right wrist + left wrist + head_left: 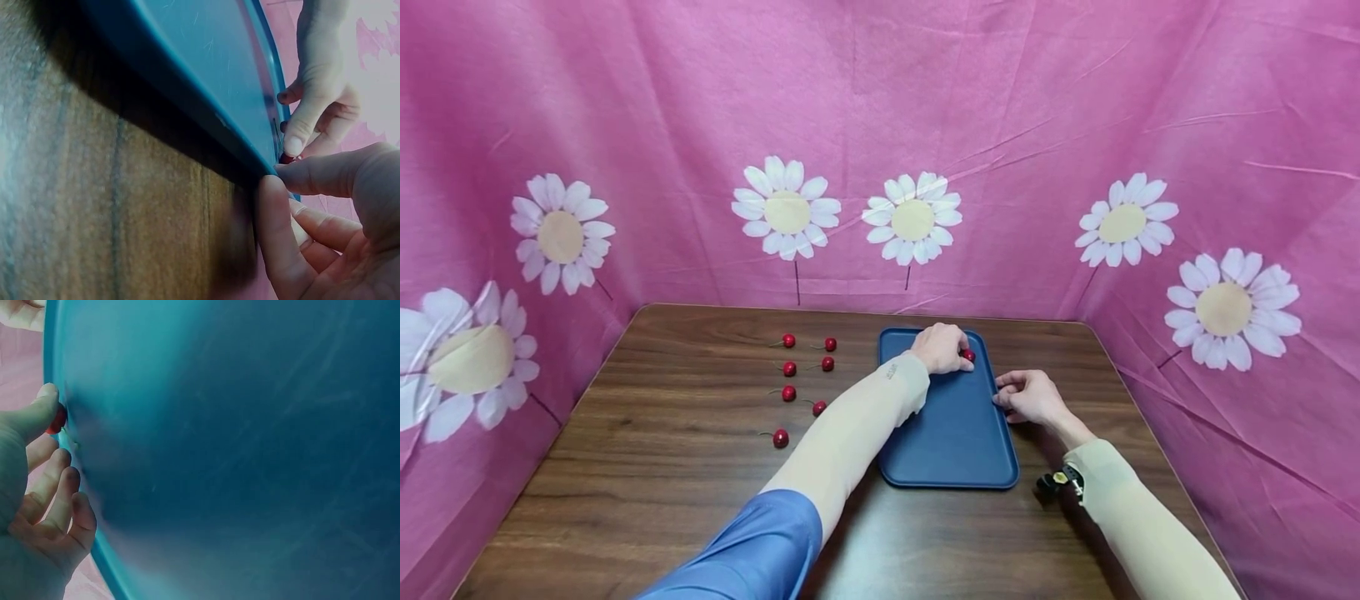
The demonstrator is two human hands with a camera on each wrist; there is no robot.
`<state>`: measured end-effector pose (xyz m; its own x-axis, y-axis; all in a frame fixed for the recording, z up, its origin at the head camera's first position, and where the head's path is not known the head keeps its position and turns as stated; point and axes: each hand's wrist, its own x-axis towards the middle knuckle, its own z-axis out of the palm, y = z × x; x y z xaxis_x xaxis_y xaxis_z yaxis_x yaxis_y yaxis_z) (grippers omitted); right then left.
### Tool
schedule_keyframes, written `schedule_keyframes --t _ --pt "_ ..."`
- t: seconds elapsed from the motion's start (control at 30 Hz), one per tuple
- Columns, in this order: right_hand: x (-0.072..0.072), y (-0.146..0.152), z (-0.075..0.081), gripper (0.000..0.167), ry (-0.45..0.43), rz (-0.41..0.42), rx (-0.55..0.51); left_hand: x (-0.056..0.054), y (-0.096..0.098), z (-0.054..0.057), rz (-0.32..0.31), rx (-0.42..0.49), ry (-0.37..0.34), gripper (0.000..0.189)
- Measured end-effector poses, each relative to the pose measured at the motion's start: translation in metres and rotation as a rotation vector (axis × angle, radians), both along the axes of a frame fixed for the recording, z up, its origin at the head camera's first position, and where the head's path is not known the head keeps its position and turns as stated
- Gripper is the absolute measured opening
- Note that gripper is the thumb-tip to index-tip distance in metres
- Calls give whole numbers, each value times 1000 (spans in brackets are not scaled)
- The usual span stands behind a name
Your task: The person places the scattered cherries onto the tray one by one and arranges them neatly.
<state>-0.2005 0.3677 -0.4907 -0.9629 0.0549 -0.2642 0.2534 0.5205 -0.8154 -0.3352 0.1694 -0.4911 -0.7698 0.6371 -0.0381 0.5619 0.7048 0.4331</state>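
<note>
Here's the left hand point(938, 348) over the tray's one o'clock, thumb and fingers clamped on a red cherry point(967, 356) just inside the rim, the other fingertips spread apart in the left wrist view! Across at two o'clock, the right hand point(1030, 396) pinches the edge of the blue tray point(951, 442) between thumb and finger, while seven more cherries point(787, 392) dot the wooden table point(662, 433) towards nine and ten o'clock.

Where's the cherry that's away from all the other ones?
In the head view, the cherry is in the left hand, at the far right part of the blue tray. The right hand is at the tray's right edge.
</note>
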Motion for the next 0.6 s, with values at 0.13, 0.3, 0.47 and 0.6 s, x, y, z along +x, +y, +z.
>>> schedule_keyframes --t 0.13,0.3,0.47,0.6 --pt "0 0 0 43 -5 4 -1 0 -3 3 -9 4 14 45" --pt "-2 2 1 42 -16 12 3 2 -9 10 -20 28 15 46" --pt "-2 2 3 41 -30 12 20 6 -17 18 -30 62 23 46" --pt "-4 1 1 40 -40 15 37 9 -28 23 -47 91 5 47"
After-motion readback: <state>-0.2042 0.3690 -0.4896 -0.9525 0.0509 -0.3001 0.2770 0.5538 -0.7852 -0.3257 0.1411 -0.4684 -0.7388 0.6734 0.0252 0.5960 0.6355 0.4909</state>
